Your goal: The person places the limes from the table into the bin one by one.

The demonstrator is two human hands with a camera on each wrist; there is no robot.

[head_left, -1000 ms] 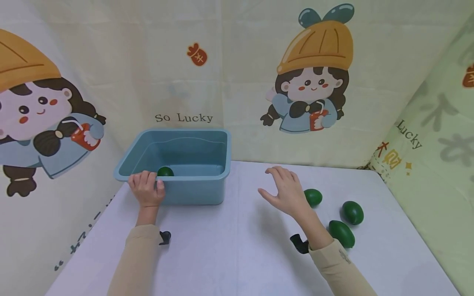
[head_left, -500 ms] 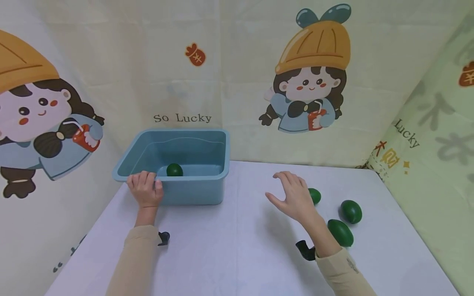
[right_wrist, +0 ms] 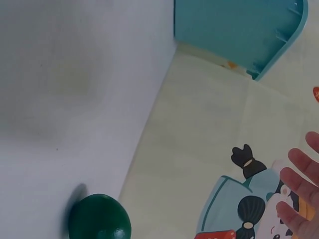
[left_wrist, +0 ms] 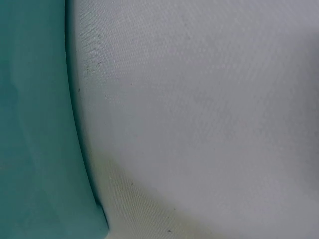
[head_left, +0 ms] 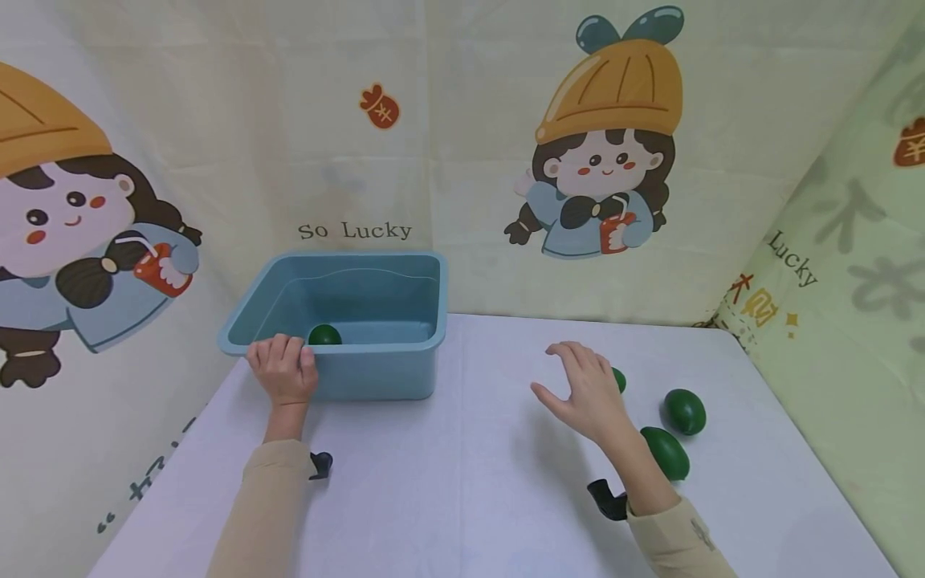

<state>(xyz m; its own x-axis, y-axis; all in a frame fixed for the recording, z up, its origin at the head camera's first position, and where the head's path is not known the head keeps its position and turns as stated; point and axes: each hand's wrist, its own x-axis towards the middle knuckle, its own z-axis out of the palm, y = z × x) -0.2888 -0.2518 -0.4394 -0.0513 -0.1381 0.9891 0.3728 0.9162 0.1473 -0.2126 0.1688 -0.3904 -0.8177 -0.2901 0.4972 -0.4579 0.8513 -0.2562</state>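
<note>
Likely step: fruit pickup; left hand (head_left: 283, 369) gripping tub (head_left: 379, 373), centre-left
Right hand (head_left: 592, 397), fingers wide, empty; next move probably calls for closing over a green fruit (head_left: 685, 412), right of frame

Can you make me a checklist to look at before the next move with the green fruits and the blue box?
1. Left grip holds the front rim of the blue box: ok.
2. Box sits upright on the table: ok.
3. Right grip holds nothing, so it could pick something up: ok.
4. All the fruits we can see are in the box: not ok. One fruit is inside, but three are on the table.
5. The farthest table fruit is in full view from the head: not ok, the right grip partly covers it.
6. Nothing else is hidden behind the box's front wall: cannot tell.
</note>
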